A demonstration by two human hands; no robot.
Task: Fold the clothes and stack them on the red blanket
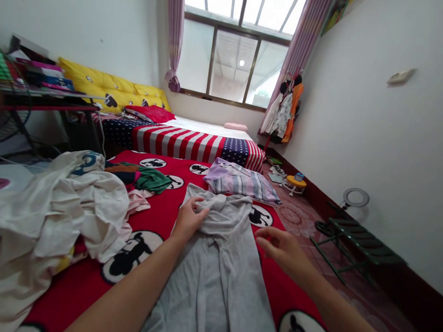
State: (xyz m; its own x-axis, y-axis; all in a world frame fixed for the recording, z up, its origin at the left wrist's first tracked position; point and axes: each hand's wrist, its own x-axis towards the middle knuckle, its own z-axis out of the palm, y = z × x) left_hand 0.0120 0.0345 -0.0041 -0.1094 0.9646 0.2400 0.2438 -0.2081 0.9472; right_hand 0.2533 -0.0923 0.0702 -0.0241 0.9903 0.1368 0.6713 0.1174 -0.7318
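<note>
A pair of light grey trousers (218, 262) lies lengthwise in front of me, the legs toward me and the bunched waist part at the far end. My left hand (191, 217) is on the left edge of that waist part, thumb and fingers apart, touching the cloth. Just off the right side of the trousers is my right hand (277, 243), its fingers loosely bent and apart with nothing between them. Under the trousers spreads a red blanket (147, 299) with black-and-white cartoon circles. Beyond the waist lies a folded purple striped garment (243, 181).
A heap of cream cloth (78, 209) covers the left side, with a green garment (153, 180) beside it. Farther back stands a bed with a flag-patterned cover (186, 143). On the right floor are a green folding stool (364, 243) and a small yellow stool (296, 180).
</note>
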